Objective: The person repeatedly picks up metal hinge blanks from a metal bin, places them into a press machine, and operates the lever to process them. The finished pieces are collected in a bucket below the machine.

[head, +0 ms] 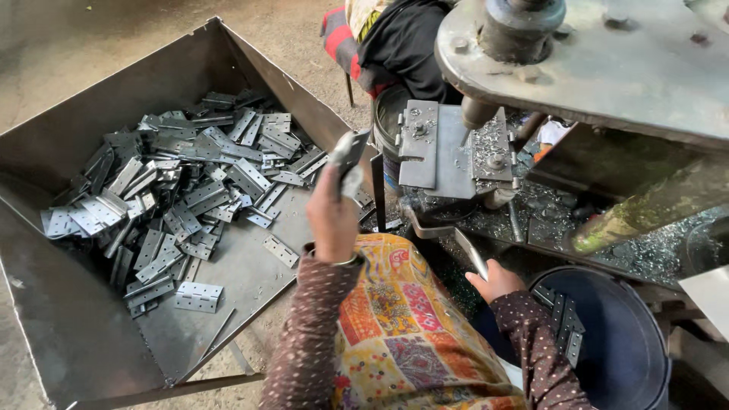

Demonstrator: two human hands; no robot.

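Above bin rim (319, 121), left hand (332, 216) gripping hinge plate (349, 156) (raised), right hand (497, 279) clasping lever (471, 254).

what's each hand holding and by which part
The left hand grips a metal hinge by its lower end. The right hand holds the lower end of a metal lever.

The flat grey metal hinge plate (349, 156) raised in the left hand (332, 216) is motion-blurred, so its holes cannot be made out. The right hand (497, 279) shows only partly, its fingers hidden around a thin metal lever (471, 254). The dark round bucket (615, 342) is cut off by the bottom edge. A person in black at the far side (402, 42) is cropped by the top edge.
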